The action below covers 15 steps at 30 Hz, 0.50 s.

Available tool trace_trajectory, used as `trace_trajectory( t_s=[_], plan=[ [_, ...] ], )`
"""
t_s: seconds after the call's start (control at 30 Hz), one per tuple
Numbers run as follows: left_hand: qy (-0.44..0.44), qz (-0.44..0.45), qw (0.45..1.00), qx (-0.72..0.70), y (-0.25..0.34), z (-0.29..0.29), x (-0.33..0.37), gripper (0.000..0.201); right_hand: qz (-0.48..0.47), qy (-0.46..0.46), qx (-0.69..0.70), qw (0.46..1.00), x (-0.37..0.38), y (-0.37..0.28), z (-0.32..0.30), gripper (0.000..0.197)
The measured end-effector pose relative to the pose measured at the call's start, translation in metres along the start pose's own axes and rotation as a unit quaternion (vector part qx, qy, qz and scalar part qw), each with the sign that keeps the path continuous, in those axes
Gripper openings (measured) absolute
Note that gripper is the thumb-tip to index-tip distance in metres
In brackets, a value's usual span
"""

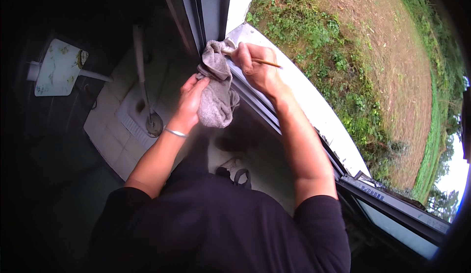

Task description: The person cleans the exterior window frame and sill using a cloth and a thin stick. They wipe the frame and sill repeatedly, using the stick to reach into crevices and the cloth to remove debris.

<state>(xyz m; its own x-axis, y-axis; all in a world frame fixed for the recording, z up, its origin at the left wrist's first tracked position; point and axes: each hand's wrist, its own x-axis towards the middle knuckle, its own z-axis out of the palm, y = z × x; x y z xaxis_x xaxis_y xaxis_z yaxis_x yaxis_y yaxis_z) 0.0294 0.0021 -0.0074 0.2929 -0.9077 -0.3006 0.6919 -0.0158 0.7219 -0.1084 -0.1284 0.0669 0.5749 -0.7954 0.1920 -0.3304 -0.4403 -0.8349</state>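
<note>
My left hand [190, 101] is closed on a crumpled grey cloth [216, 108], which hangs below the fingers and bunches up at its top against the corner of the window frame. A pale bracelet circles that wrist. In my right hand [257, 69], closed in a pen-like grip, is a slim brush with a wooden handle [267, 63]. Its handle end points right, and its pale front end meets the cloth's upper part at the frame corner. The brush's very tip is hard to make out there.
The dark window frame [196, 13] and its track run beside a white outer sill [314, 121]. Outside are plants and a brown field. At lower left, a squat toilet [135, 111] has a long-handled tool [141, 62] in it. A pale patterned box [59, 69] is on the dark wall.
</note>
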Motion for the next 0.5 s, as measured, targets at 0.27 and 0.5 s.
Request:
trace_trajectory(
  t_s=[0.27,0.5],
  plan=[
    [-0.015,0.013,0.999,0.039,-0.008,-0.002,-0.003,0.017,-0.114,0.036,0.031,0.992,0.003,0.009,0.013,0.027],
    [-0.089,-0.043,0.986,0.137,0.005,-0.005,-0.005,0.02,0.037,-0.092,-0.023,0.995,-0.001,0.0,-0.033,0.039]
  ],
)
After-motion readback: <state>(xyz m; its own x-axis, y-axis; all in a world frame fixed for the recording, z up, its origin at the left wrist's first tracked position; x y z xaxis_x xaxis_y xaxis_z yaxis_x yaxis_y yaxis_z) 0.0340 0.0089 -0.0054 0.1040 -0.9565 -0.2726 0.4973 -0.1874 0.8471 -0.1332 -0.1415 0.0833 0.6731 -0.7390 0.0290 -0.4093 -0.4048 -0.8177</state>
